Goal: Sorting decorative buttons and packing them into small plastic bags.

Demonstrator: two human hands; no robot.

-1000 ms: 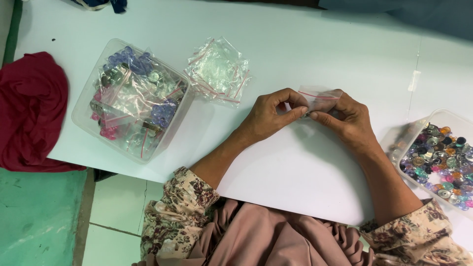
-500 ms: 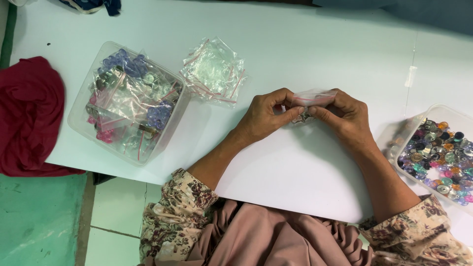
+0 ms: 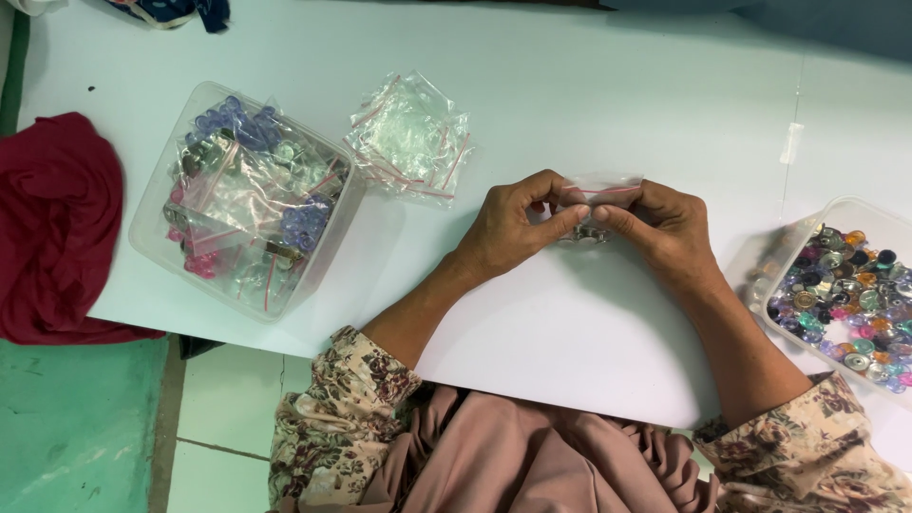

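Note:
My left hand (image 3: pixel 513 228) and my right hand (image 3: pixel 660 228) meet over the white table (image 3: pixel 608 104). Together they pinch a small clear zip bag (image 3: pixel 600 193) with a red seal line along its top. A few small dark pieces show at the bag's bottom, between my thumbs. Both sleeves are floral. A clear tub (image 3: pixel 245 198) full of packed bags of purple, pink and clear pieces stands to the left. A pile of clear zip bags (image 3: pixel 410 138) lies beside the tub.
At the right edge stands a clear tray (image 3: pixel 845 285) of several loose coloured buttons. A dark red cloth (image 3: pixel 52 228) hangs off the table's left end. A small white strip (image 3: pixel 791 142) lies at the back right. Green floor and white tiles show below.
The hands have barely moved; they keep working the top of the small bag. The view has shifted slightly.

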